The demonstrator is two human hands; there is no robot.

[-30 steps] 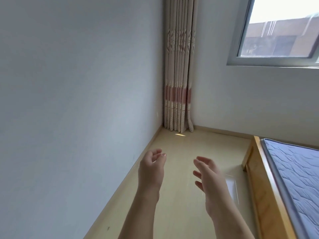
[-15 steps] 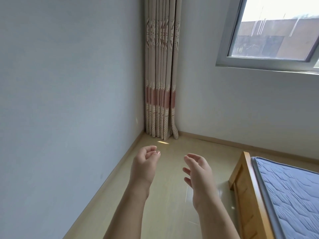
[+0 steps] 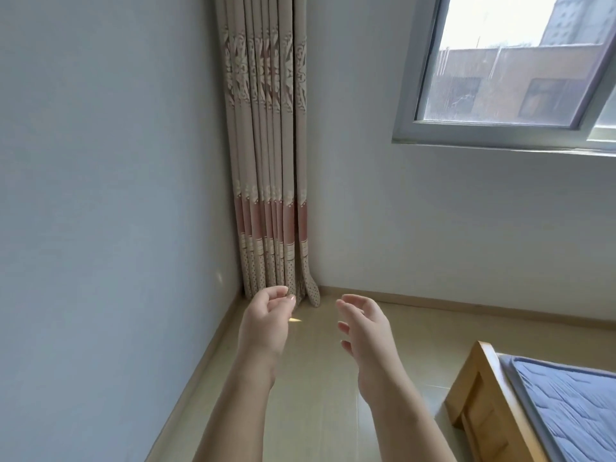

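Curtain [image 3: 266, 168] hangs bunched in the far corner, its hem reaching the floor [image 3: 316, 388]. Just in front of it, the left hand [image 3: 265, 323] and the right hand [image 3: 366, 331] hover apart, fingers loosely curled and empty (palms turned inward). A bed frame [image 3: 480, 405] stands near right.

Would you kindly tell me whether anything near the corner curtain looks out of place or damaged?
Only the curtain: its rightmost fold kicks sideways at the floor. Left hand and right hand hold nothing.
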